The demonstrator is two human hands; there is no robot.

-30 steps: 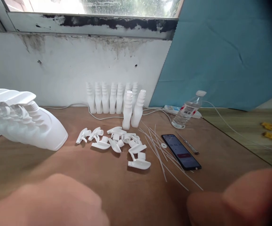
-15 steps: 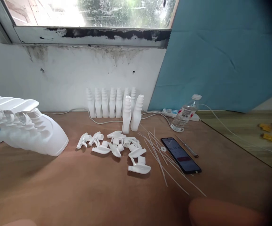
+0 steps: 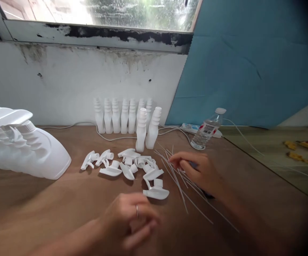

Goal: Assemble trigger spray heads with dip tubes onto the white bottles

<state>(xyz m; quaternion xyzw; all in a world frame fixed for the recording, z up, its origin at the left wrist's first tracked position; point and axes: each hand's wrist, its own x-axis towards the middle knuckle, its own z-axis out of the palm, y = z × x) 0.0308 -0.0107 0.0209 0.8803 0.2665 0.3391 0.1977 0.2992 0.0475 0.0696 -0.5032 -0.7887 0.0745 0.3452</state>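
Observation:
My right hand [image 3: 199, 172] reaches over the thin white tubes [image 3: 180, 188], its fingertips at their upper part. Its thumb and bent fingers are apart, with nothing visibly held. Beneath this hand the black phone [image 3: 209, 195] is mostly hidden. My left hand [image 3: 132, 220], wearing a ring and blurred by motion, hovers near the front with its fingers loosely curled and a gap at the thumb. Just beyond it lies a white trigger spray head [image 3: 157, 192]. Several more spray heads [image 3: 111, 170] are heaped behind that one.
White bottles [image 3: 124, 117] stand in a row along the wall, with two bottles [image 3: 141, 131] in front. Large white spray bottles [image 3: 47, 153] are lined up at the left. A clear water bottle [image 3: 206, 131] stands back right beside a power strip [image 3: 191, 127] and cable.
Both hands have come up from the bottom edge into view. The right one now covers most of the phone beside the tubes. The view has shifted slightly.

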